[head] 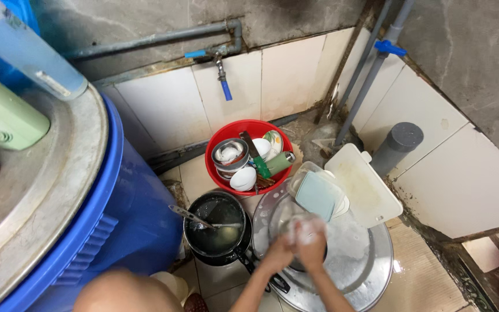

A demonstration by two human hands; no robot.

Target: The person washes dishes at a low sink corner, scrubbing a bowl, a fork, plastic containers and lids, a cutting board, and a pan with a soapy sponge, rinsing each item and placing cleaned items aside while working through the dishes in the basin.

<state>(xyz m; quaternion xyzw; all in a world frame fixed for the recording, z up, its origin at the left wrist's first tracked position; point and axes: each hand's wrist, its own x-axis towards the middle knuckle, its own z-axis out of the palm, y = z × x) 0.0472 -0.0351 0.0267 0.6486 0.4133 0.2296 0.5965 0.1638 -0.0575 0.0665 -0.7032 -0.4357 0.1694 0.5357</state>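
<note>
My left hand (pixel 277 255) and my right hand (pixel 313 245) are pressed together over a wide metal basin (pixel 371 271) full of suds. Both close around a small foam-covered dish (pixel 302 222); it is blurred and I cannot tell its exact kind. Just left of my hands stands a black pot (pixel 218 231) with murky water and a metal ladle (pixel 194 218) leaning in it. At the basin's far rim lie a clear container with a light blue lid (pixel 317 195) and a white plastic board (pixel 368 188).
A red tub (pixel 218 144) of bowls, cups and utensils sits under a wall tap (pixel 224 81). A big blue barrel (pixel 116 219) with a metal lid fills the left. Grey pipes (pixel 365 75) and a capped grey pipe stub (pixel 401 141) stand in the tiled corner.
</note>
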